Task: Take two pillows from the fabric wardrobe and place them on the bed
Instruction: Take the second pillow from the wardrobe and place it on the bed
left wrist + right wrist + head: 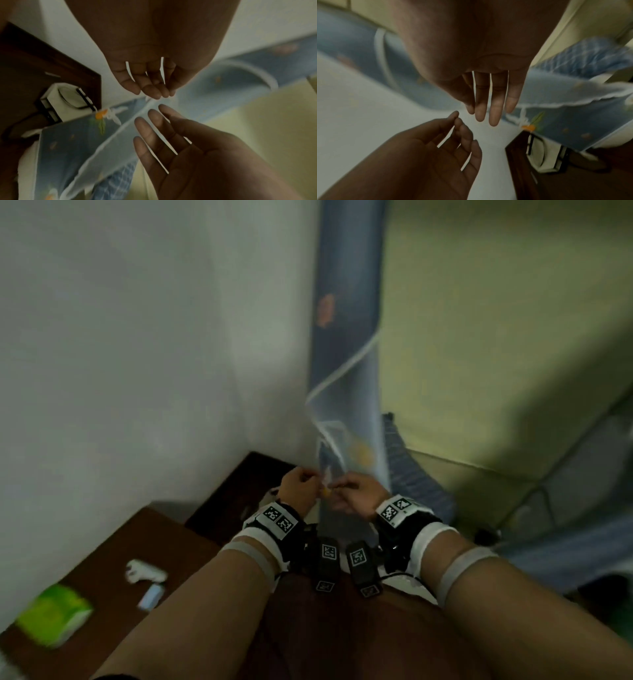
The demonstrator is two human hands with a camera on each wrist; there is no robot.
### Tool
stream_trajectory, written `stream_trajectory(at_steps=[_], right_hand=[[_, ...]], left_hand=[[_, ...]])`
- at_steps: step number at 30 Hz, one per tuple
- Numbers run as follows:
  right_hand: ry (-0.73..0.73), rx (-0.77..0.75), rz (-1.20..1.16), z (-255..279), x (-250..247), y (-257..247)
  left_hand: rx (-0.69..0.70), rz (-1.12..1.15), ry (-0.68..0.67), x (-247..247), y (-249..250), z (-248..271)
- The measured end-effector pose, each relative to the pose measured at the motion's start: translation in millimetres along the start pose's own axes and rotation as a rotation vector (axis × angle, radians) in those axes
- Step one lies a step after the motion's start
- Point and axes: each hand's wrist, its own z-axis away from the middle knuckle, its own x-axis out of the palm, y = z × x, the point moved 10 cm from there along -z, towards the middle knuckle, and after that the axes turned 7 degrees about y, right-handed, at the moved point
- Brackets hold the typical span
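Head view: your left hand & right hand meet at 6 o'clock of the wardrobe's rolled blue cover; grip unclear here. Pillows not visible. L wrist view: left fingers loosely curled, holding nothing. R wrist view: right fingers straight, relaxed, white tie at 3 o'clock.

The wardrobe cover is thin, matt printed cloth with a white stitched hem; the bench is dark, smooth wood.
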Motion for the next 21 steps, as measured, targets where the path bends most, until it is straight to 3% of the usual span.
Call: stream_trajectory(at_steps=[6, 12, 16, 19, 21], right_hand=[[0.283, 0.203, -0.120, -0.5, -169.0, 109.4], [0.342, 0.383, -0.109, -34.5, -257.8, 194.0], [0.360, 0.471, -0.064, -85.3, -293.3, 227.5], [0.334, 0.537, -0.037, -131.8, -312.5, 258.4], [0.321, 0.582, -0.022, -159.6, -320.8, 281.2]], left_hand=[[-0.003, -0.042, -0.269, 179.0, 15.5, 10.7], [-0.089, -0.109, -0.416, 296.9, -12.5, -15.1], [-0.264, -0.127, -0.445, 360.6, -70.0, -70.1], [-0.461, -0.108, -0.439, 417.9, -180.0, -138.5], [-0.572, -0.084, -0.389, 425.2, -198.6, -153.5]])
